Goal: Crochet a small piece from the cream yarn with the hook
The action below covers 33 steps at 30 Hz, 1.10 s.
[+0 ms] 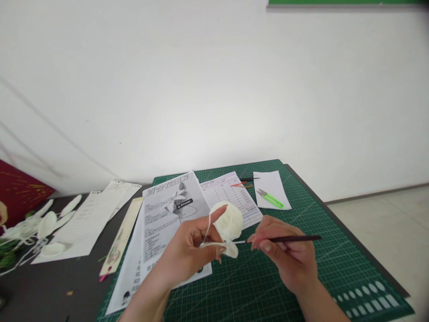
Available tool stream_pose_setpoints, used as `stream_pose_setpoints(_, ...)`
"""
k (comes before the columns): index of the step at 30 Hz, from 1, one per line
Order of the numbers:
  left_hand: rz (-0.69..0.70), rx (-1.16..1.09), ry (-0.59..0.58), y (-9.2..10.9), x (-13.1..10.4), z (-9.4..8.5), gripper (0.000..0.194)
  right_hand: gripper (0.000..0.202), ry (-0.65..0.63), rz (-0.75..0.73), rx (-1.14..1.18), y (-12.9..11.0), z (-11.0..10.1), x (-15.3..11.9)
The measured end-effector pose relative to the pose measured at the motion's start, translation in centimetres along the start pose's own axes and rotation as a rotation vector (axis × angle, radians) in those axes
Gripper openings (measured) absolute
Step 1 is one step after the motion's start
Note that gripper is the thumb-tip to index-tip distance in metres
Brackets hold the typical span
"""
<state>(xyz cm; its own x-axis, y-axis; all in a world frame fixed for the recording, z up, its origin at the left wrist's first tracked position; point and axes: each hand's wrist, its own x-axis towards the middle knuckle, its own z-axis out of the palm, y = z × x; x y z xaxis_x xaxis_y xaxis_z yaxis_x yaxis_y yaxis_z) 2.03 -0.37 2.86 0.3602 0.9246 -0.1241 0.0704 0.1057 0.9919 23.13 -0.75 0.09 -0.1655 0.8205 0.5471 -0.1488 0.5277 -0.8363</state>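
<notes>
Between the thumb and fingers of my left hand (191, 252) is a small white crochet piece (231, 249). A strand of white yarn (208, 226) runs over the raised index finger of that hand. My right hand (288, 255) grips a crochet hook (298, 239) with a dark handle, held nearly level. Its thin metal shaft points left and meets the crochet piece. Just behind my left fingers sits a ball of cream-white yarn (231, 221), partly covered by them.
A green cutting mat (301, 219) bears printed sheets (161, 223), a form (224, 192) and green thread snips (271, 199) on white paper (273, 179). Leftward lie white crocheted petals (47, 223) with loose yarn, more paper (80, 219) and a bookmark-like strip (122, 237). A white wall (208, 89) stands behind.
</notes>
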Motion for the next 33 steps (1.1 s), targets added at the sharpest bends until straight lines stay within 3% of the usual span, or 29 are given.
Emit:
stream_pose_setpoints(3,-0.049,-0.067,-0.037,0.0,0.1,0.1,0.007,0.01,0.021,0.059,0.105,0.3,-0.1,0.0)
stream_pose_setpoints(6,-0.046,-0.024,-0.018,0.2,0.1,0.4,0.008,0.012,0.115,0.234,0.311,1.0,0.2,0.2)
stream_pose_setpoints(12,0.128,0.057,0.093,-0.5,0.1,1.1,0.013,0.02,0.29,0.649,0.641,2.3,1.0,1.1)
stream_pose_setpoints(16,0.203,0.017,0.247,-1.9,0.6,1.9,0.007,0.023,0.301,0.747,0.709,2.5,1.3,1.4)
stream_pose_setpoints(18,0.226,0.001,0.259,-2.4,0.7,2.2,0.004,0.025,0.306,0.751,0.717,2.5,1.5,1.4)
stream_pose_setpoints(24,0.239,-0.033,0.37,-2.9,1.0,3.0,0.042,0.024,0.354,0.69,0.678,2.3,2.2,1.3)
stream_pose_setpoints(27,0.211,-0.043,0.441,-2.6,1.1,3.4,0.026,0.019,0.381,0.588,0.584,2.4,2.7,1.0)
stream_pose_setpoints(29,0.203,-0.067,0.5,-2.5,1.2,3.7,0.005,0.011,0.388,0.463,0.462,2.4,3.1,0.6)
stream_pose_setpoints(32,0.164,-0.184,0.561,-2.3,1.3,4.1,0.006,0.015,0.342,0.128,0.132,2.2,3.5,-0.1)
stream_pose_setpoints(33,0.141,-0.259,0.557,-2.2,1.3,4.1,0.017,0.023,0.301,-0.015,-0.008,2.2,3.6,-0.3)
